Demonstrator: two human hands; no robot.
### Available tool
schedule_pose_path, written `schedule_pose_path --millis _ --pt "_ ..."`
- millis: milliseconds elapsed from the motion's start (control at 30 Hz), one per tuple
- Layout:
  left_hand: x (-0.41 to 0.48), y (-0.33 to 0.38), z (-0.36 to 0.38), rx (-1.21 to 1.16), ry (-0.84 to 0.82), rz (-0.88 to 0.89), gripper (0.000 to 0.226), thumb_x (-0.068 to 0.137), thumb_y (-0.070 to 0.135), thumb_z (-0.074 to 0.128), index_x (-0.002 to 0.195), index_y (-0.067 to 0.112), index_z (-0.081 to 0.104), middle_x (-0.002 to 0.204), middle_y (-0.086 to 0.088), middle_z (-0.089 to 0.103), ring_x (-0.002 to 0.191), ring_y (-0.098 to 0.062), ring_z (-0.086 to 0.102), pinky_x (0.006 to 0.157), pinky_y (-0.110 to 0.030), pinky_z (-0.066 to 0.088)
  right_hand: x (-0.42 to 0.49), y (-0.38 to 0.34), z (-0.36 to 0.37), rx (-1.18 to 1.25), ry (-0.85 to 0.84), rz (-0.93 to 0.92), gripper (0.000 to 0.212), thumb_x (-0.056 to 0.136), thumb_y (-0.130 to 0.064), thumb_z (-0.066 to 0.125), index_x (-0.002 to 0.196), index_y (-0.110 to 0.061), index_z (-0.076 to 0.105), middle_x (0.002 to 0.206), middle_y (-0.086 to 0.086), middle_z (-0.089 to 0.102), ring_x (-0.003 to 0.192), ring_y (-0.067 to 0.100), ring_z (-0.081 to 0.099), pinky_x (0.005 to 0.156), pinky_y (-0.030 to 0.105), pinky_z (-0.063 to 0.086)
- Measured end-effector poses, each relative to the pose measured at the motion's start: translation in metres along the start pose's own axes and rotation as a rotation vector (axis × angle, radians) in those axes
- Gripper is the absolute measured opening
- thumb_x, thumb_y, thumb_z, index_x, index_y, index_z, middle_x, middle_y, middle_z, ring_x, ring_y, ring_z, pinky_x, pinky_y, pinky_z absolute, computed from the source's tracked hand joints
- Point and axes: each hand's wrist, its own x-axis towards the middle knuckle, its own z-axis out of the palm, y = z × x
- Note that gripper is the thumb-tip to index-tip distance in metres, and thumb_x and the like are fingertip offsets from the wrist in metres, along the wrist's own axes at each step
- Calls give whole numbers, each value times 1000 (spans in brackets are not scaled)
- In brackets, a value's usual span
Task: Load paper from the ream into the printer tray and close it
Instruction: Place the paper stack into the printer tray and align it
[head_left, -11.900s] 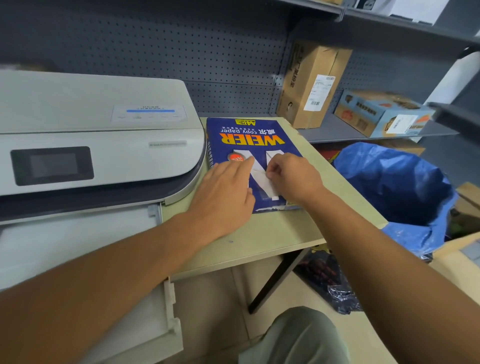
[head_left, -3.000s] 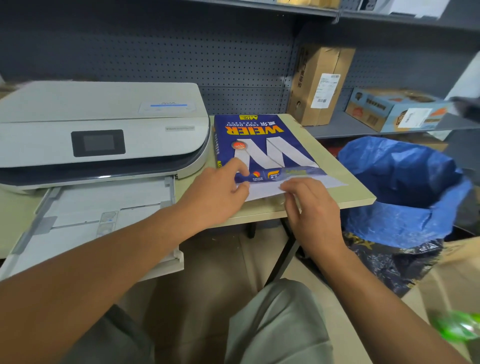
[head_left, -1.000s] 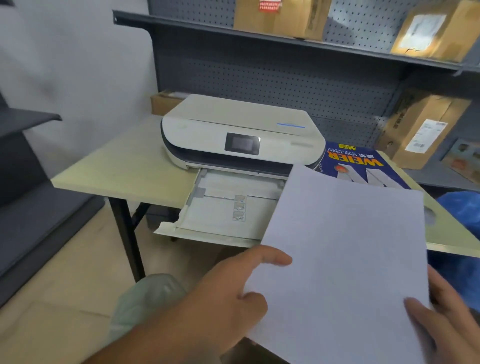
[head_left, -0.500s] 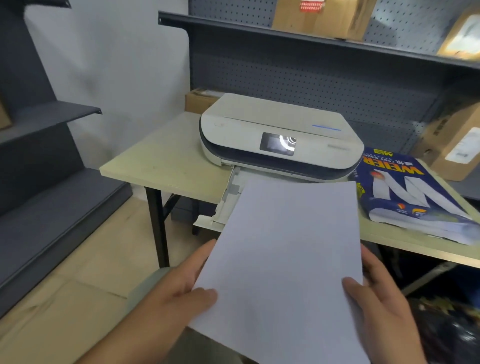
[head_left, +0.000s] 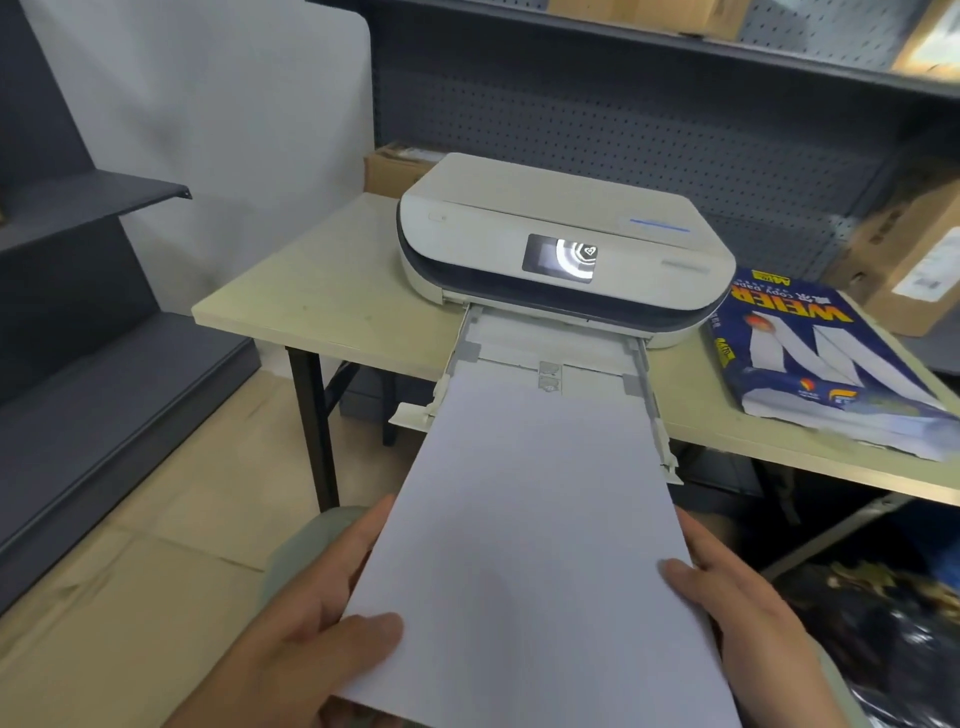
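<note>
A white printer (head_left: 561, 228) with a lit screen sits on a pale table (head_left: 332, 291). Its paper tray (head_left: 641, 374) is pulled out toward me over the table's front edge. I hold a stack of white paper (head_left: 530, 535) in both hands, its far edge lying over the front part of the tray. My left hand (head_left: 317, 618) grips the stack's left edge, thumb on top. My right hand (head_left: 722, 587) grips the right edge. The opened blue ream (head_left: 810, 353) lies on the table to the right of the printer, white sheets showing at its torn near end.
Dark pegboard shelving (head_left: 623, 114) stands behind the table, with cardboard boxes (head_left: 914, 260) on it at the right. Grey shelves (head_left: 78, 208) line the left side. Dark bags (head_left: 883, 623) lie on the floor under the table's right end. My knee (head_left: 322, 540) shows below the paper.
The paper stack has moved forward and lined up with the tray, its far edge now over the tray. The view has shifted left, closer to the printer's front.
</note>
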Motion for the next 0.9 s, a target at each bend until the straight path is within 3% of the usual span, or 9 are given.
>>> schedule_pose_path --millis 67,200,300,400,467,667,733,833,900 --pt "2 -8 -1 -43 16 18 75 62 24 72 132 47 57 135 5 67 118 -28 67 93 -47 55 1 0 -4 21 -18 26 47 92 5 44 119 -24 70 99 5 80 79 18 77 65 29 55" --pt "5 -9 0 22 46 -16 89 53 26 73 138 39 50 130 7 70 114 -21 69 79 -29 59 0 1 -7 116 -88 70 45 91 8 39 114 -14 70 99 15 79 71 23 76 51 20 54" --pt "6 -6 3 56 76 -33 91 46 27 74 135 38 52 120 10 74 104 -16 73 70 -23 59 1 6 -9 130 -77 56 45 90 7 39 114 -14 71 104 17 78 80 28 76 59 26 58" --pt "7 -2 12 14 134 -92 75 58 12 70 128 39 61 108 -3 78 69 -31 74 49 -30 57 2 8 -8 119 -55 40 45 91 3 41 111 -19 74 109 16 77 94 36 74 77 39 55" --pt "11 0 17 -77 167 -110 65 64 7 60 120 40 68 100 -21 75 46 -36 59 38 -31 46 2 6 -7 127 -55 43 43 92 1 42 116 -17 72 110 15 77 98 38 73 80 41 53" --pt "22 1 23 -113 189 -62 60 67 8 55 115 41 71 90 -24 71 47 -33 53 49 -29 38 2 10 -15 153 64 57 48 87 -10 57 135 -21 58 114 12 76 106 37 71 102 52 46" --pt "27 -2 23 -125 199 -57 65 68 7 55 125 35 67 86 -24 69 43 -31 50 38 -25 37 -3 9 -20 160 44 29 61 79 -21 70 137 -33 54 116 16 74 104 38 69 92 50 50" --pt "33 -5 23 -101 188 -63 72 69 0 58 133 32 60 83 -24 67 43 -31 49 34 -25 37 -13 10 -29 39 -53 -10 95 49 -47 94 135 -40 52 127 -1 71 108 30 72 81 41 60" --pt "36 -7 24 -74 202 -74 70 76 -5 62 134 33 58 84 -22 68 44 -29 50 35 -26 38 -22 11 -34 -65 -77 -69 82 58 -38 87 134 -38 56 128 -7 70 103 22 74 75 31 61"
